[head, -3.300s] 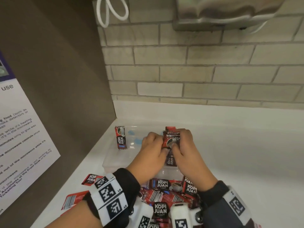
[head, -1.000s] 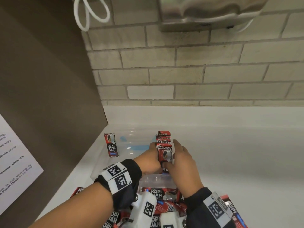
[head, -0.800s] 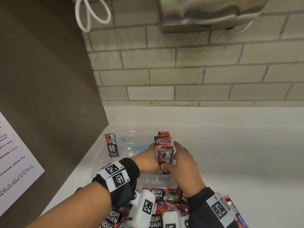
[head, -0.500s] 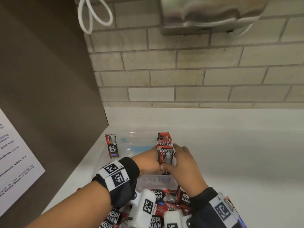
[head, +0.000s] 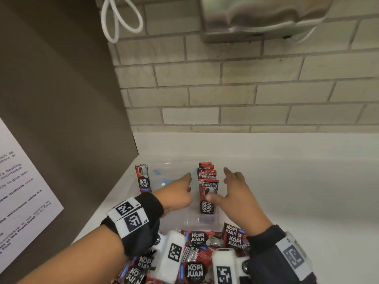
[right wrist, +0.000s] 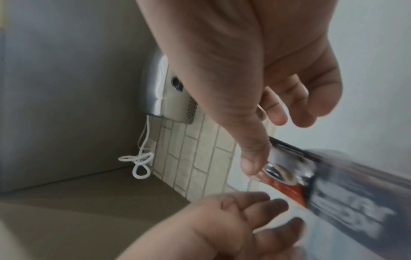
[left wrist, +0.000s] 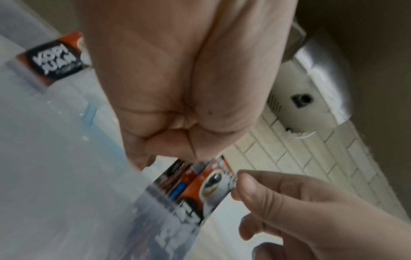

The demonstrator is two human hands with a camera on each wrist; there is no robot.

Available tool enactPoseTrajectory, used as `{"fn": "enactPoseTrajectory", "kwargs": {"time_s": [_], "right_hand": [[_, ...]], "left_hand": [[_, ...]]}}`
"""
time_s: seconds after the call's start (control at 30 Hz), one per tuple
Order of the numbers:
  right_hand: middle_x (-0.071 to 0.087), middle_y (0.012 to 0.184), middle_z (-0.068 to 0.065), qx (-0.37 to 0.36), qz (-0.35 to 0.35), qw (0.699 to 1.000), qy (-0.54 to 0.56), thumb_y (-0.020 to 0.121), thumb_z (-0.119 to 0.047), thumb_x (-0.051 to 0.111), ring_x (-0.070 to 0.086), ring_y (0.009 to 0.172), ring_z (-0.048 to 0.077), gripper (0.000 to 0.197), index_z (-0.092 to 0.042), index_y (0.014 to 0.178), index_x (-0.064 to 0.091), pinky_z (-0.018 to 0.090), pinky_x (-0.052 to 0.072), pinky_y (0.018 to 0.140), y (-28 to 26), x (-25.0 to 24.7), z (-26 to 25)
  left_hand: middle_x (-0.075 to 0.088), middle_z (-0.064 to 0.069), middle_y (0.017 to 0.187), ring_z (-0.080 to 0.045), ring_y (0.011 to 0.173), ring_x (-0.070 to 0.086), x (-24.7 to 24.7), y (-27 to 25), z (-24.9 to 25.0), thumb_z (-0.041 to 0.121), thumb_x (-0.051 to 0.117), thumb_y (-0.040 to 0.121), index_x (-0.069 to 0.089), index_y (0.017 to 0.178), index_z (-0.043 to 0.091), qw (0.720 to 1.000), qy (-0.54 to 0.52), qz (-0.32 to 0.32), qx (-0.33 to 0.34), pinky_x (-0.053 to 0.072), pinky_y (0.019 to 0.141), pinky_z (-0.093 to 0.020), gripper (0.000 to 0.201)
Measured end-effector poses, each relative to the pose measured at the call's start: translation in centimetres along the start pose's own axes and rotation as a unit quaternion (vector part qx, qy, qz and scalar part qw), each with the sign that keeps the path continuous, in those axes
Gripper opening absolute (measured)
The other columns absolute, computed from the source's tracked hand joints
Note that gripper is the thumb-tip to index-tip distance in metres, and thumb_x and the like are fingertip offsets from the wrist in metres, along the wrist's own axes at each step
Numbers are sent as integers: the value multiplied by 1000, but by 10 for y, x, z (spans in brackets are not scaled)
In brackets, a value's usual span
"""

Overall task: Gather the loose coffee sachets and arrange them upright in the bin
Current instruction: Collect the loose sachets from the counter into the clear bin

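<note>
Left hand (head: 178, 193): reaching forward, fingers extended and loose, holding nothing.
Right hand (head: 235, 191): spread open, fingers (head: 229, 173) pointing ahead, thumb stretched toward the left hand.
Wrists: both in dark cuffs with white marker tags, forearms angled inward.
Gap: hands apart, palms roughly facing.

Glossy foil-look sachets (head: 208, 193), clear plastic bin (head: 205, 220), brushed-metal dryer (head: 262, 15)
</note>
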State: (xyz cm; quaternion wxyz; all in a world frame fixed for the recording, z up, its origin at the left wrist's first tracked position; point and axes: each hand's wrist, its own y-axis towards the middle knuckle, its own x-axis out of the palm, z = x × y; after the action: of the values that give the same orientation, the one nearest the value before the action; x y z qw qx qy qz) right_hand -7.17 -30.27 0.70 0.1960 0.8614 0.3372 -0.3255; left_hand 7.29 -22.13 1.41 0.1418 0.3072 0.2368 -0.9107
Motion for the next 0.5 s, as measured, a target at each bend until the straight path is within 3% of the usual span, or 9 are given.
{"fn": "enactPoseTrajectory", "kwargs": {"time_s": [0.1, 0.17, 0.27, 0.37, 0.43, 0.5], "right_hand": [[36, 131, 4, -18, 34, 999, -2, 82, -33, 69, 55, 106, 22, 78, -15, 145, 27, 17, 32, 76, -5, -12, -10], [37, 126, 1, -52, 68, 996, -4, 82, -32, 69, 55, 96, 19, 65, -19, 137, 36, 14, 33, 71, -11, -19, -17], [32, 112, -9, -125, 66, 990, -21, 85, -31, 65, 46, 89, 8, 44, -24, 123, 44, 3, 35, 66, -26, -25, -36], [36, 114, -10, -203, -45, 976, -64, 87, -35, 61, 45, 96, 7, 38, -26, 119, 44, 9, 36, 77, -46, -20, -59], [40, 118, -7, -225, -170, 954, -105, 86, -38, 61, 44, 105, 9, 43, -25, 123, 44, 24, 40, 89, -57, -8, -69], [43, 118, -1, -223, -267, 924, -162, 84, -38, 64, 44, 109, 17, 49, -19, 124, 44, 38, 43, 91, -64, 7, -71]], "left_hand": [[15, 2, 158, -14, 143, 25, -13, -27, -1, -17, 36, 82, 6, 152, 20, 998, -27, 40, 47, 33, 109, -28, 84], [24, 7, 155, -9, 139, 31, -23, -51, -5, -19, 35, 81, 18, 148, 26, 993, -37, 68, 90, 33, 104, -21, 82], [51, 14, 134, 0, 121, 51, -35, -91, -18, -21, 37, 79, 43, 126, 35, 988, -19, 79, 132, 43, 95, -21, 73], [59, 23, 118, 7, 114, 52, -38, -127, -36, -7, 44, 78, 48, 120, 39, 991, 49, 20, 123, 43, 98, -19, 63], [55, 28, 120, 12, 117, 46, -33, -141, -52, 9, 49, 76, 48, 117, 44, 984, 137, -25, 114, 37, 102, -16, 54], [46, 27, 126, 10, 118, 42, -26, -150, -68, 21, 55, 78, 40, 115, 53, 966, 227, -58, 106, 34, 102, -15, 50]]}}
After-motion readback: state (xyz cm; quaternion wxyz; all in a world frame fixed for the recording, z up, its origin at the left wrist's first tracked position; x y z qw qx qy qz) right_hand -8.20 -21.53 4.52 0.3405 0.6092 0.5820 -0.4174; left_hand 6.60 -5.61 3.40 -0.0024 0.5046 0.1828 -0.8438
